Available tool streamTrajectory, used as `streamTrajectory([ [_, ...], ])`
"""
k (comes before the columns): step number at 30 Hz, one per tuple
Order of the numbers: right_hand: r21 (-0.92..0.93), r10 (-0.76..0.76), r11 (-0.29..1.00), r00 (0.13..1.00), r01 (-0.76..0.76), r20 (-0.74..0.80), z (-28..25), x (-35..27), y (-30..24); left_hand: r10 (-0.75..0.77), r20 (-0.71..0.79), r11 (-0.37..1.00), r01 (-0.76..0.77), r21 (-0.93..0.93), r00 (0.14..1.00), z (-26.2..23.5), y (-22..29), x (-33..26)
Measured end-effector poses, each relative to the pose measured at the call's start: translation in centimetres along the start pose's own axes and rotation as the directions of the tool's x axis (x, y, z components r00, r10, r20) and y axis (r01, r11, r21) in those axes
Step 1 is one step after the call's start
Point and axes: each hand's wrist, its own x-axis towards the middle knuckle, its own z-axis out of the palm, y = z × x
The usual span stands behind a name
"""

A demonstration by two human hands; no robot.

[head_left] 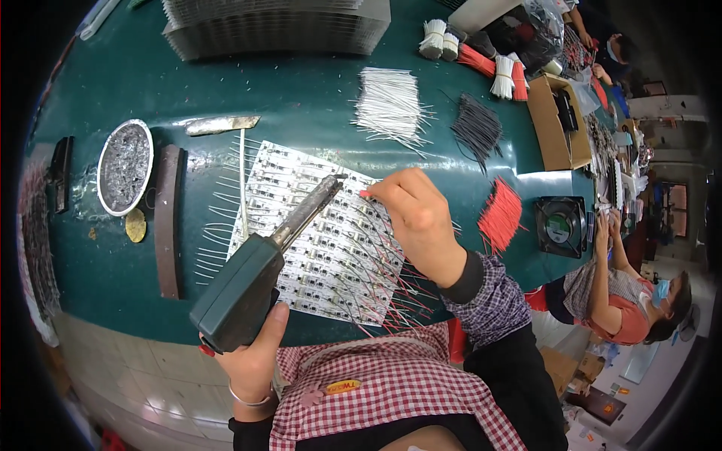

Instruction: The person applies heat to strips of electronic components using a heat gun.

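Observation:
My left hand (258, 359) is wrapped round the handle of a dark green soldering gun (239, 292). Its long metal barrel slants up and right over a white circuit board panel (301, 293), and the tip ends near the upper right part of the panel. Just right of that tip, my right hand (423, 225) has thumb and forefinger pinched on a small red wire (365, 194), mostly hidden by the fingers. Rows of small components cover the panel. White wires stick out along its left side; red, white and dark wires trail off its lower right.
Loose piles of white wires (388, 105), dark grey wires (477, 128) and red wires (500, 216) lie beyond and to the right. A small fan (560, 227) and cardboard box (553, 124) stand at right. At left are a dish of grey material (103, 169) and a brown bar (168, 225). A co-worker (617, 308) sits at far right.

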Motion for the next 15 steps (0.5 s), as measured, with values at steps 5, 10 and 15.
streamTrajectory([
  [5, -0.07, 0.011, 0.998, 1.0, -0.01, 0.015, -2.7, 0.1, 0.7, -0.01, 0.022, 1.0, 0.009, 0.008, 1.0, 0.2, 0.0, 0.5],
  [10, -0.431, 0.095, 0.902, 0.958, 0.031, 0.269, -8.1, 1.0, 2.4, -0.026, -0.01, 1.0, 0.026, 0.007, 1.0, 0.6, -0.4, 0.9],
  [15, -0.574, 0.099, 0.789, 0.877, 0.218, 0.47, -8.9, 1.8, 3.8, -0.042, 0.0, 0.999, 0.042, 0.0, 0.999, 0.9, -0.6, 0.8],
])
